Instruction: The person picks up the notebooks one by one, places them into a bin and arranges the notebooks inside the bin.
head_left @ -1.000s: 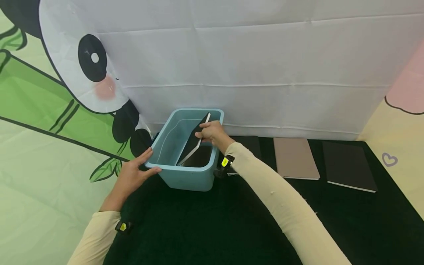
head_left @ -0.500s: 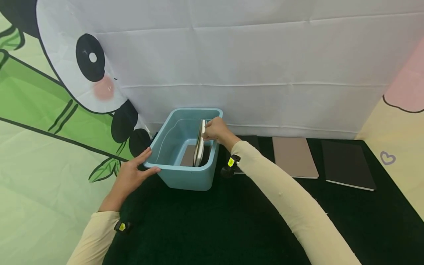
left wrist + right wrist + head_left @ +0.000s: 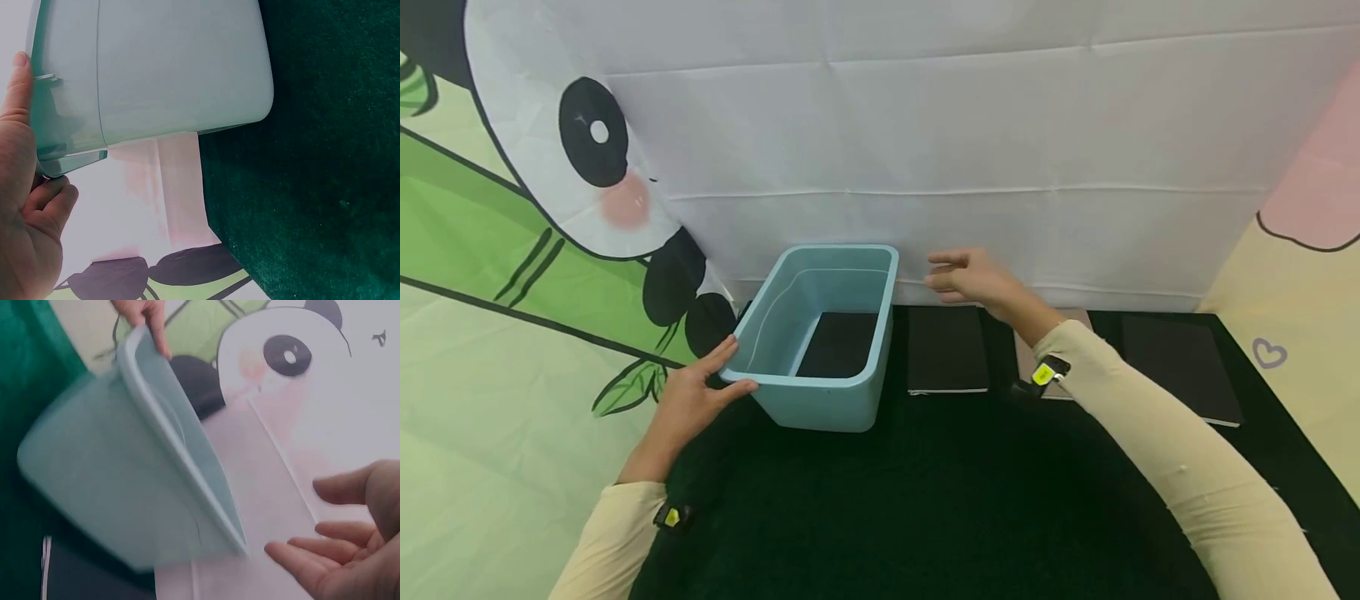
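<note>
My left hand [image 3: 688,407] holds the near left corner of a light blue plastic bin [image 3: 823,404], thumb along the front rim and fingers at the left side. In the left wrist view, that hand's fingers [image 3: 53,203] bend at the rim corner. Inside the bin a black notebook [image 3: 838,346] lies flat on the bottom. My right hand [image 3: 973,279] hangs in the air right of the bin, holding nothing, its fingers loosely extended. Below it on the table lies another black notebook [image 3: 947,350].
A pinkish-beige notebook [image 3: 1026,362], partly hidden by the right wrist, lies farther right. Beyond it is another black notebook [image 3: 1180,358]. Dark green cloth [image 3: 880,508] covers the table. A white printed backdrop [image 3: 925,125] rises right behind the bin.
My right hand was inside the bin with a notebook, which went from tilted to upright to lying flat on the bottom. That hand let go and moved out rightward. The left hand kept its hold.
</note>
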